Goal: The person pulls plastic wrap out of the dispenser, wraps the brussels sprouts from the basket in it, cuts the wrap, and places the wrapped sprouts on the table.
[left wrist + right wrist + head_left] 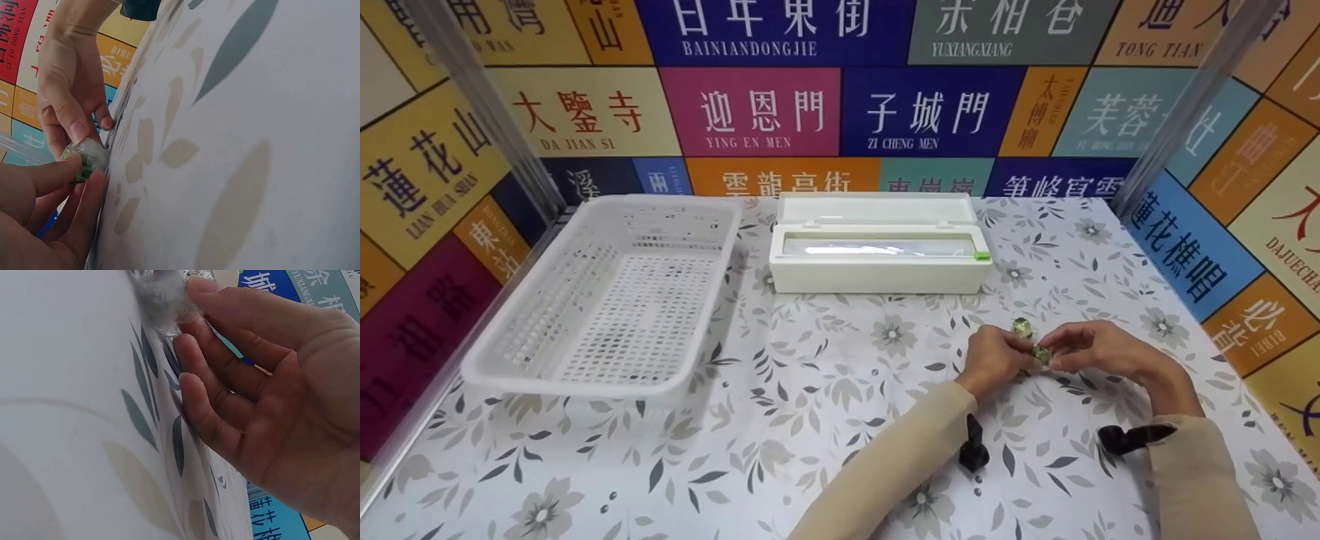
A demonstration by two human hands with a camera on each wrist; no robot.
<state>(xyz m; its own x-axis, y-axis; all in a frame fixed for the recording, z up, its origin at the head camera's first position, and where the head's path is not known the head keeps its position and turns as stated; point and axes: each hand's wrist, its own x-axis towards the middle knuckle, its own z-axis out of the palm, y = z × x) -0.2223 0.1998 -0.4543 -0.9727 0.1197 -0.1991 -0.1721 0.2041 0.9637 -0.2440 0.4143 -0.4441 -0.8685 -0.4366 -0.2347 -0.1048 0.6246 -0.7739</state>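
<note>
A small green thing wrapped in clear plastic film (1041, 354) is between the two hands, above the right part of the table. In the left wrist view the left hand (45, 208) pinches this wrapped green bundle (84, 160) between thumb and fingers. The right hand (1099, 349) pinches its other side, thumb on the crinkled film (169, 295), with its lower fingers loosely bent. A second shiny green part (1021, 328) shows just beyond the left hand (997, 358); I cannot tell whether it belongs to the same bundle.
A white cling film dispenser (881, 276) with its lid up and a green slider (982, 256) stands at the back middle. To the left is a white perforated basket (585, 388). Printed panels (750, 112) stand behind the flower-patterned table (810, 360).
</note>
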